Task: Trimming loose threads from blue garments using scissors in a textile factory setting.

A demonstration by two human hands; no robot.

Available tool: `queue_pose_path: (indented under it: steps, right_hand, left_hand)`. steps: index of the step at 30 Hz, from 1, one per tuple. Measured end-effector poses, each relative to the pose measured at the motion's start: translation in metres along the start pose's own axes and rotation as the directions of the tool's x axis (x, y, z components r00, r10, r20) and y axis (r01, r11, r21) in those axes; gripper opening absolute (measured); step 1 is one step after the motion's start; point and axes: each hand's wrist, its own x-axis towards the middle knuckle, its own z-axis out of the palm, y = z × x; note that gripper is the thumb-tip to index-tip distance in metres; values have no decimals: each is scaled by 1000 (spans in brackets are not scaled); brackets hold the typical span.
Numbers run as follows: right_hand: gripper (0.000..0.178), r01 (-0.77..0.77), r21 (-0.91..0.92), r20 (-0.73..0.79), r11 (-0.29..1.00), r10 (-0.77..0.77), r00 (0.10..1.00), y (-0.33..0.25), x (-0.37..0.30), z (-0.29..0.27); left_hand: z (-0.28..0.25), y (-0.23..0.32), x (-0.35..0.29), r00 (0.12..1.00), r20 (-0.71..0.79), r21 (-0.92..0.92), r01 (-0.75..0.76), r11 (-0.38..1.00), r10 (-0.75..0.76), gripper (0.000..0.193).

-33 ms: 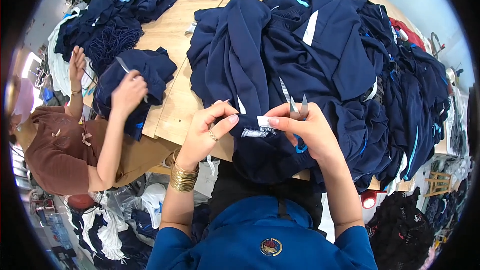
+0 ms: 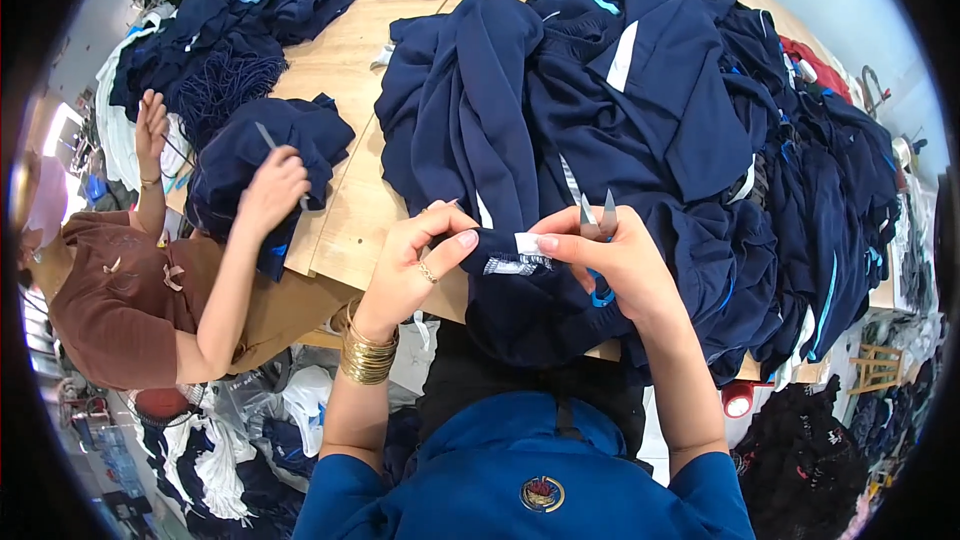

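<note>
Between both hands, a dark navy garment (image 2: 490, 245) is stretched at its edge, with a white label (image 2: 527, 243) and pale stitching on it. My left hand (image 2: 408, 265), with rings and gold bangles at the wrist, pinches the cloth between thumb and fingers. Thumb and finger of my right hand (image 2: 622, 262) pinch the edge by the label. That same hand also keeps a pair of scissors (image 2: 599, 216) in its palm, blades pointing up and blue handle partly hidden by the fingers. The garment hangs over the table's front edge.
A large heap of navy garments (image 2: 640, 110) with white and light blue trim covers the table (image 2: 340, 180). At the left a co-worker (image 2: 130, 310) handles navy cloth (image 2: 270, 140) with a thin grey tool. More garments (image 2: 240, 10) lie at the far left; black clothing (image 2: 805, 460) sits lower right.
The co-worker's hand with the grey tool has moved slightly right and down. My hands, the garment and the scissors have hardly moved.
</note>
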Motion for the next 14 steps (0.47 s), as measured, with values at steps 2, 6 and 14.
queue_pose_path:
  steps: [2,6,14]
  right_hand:
    - [19,-1,6,2,1000,1,1000,1,1,2]
    - [19,-12,11,4,1000,12,1000,2,1,5]
    - [18,2,-27,35,1000,-1,999,3,0,7]
  left_hand:
    - [-1,-2,-1,1000,-10,13,1,1000,-1,8]
    - [-3,-4,-4,998,-21,74,-55,996,57,7]
    - [-3,-6,-7,993,-2,221,-113,969,116,9]
